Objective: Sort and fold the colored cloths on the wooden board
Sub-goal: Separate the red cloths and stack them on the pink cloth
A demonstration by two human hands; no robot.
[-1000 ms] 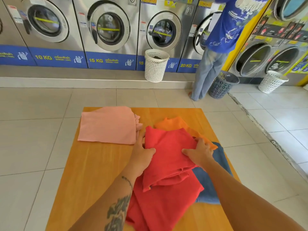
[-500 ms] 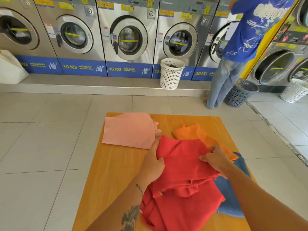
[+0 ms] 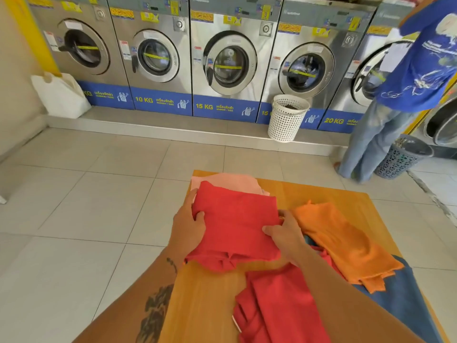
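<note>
A folded red cloth (image 3: 235, 219) is held over the far left of the wooden board (image 3: 205, 293), partly covering the folded pink cloth (image 3: 232, 180) behind it. My left hand (image 3: 189, 225) grips its left edge and my right hand (image 3: 284, 231) grips its right edge. A second red cloth (image 3: 279, 305) lies crumpled at the near middle of the board. An orange cloth (image 3: 341, 241) lies to the right, over a blue cloth (image 3: 405, 293) at the near right.
A row of steel washing machines lines the far wall, with a white basket (image 3: 286, 117) on the step. A person in a blue shirt (image 3: 420, 65) stands at the far right beside a dark basket (image 3: 403, 157). A white bag (image 3: 59, 95) leans at far left. Tiled floor surrounds the board.
Both hands lifted the folded red cloth off the pile and carried it left and away, over the pink cloth. The camera view swung to the left.
</note>
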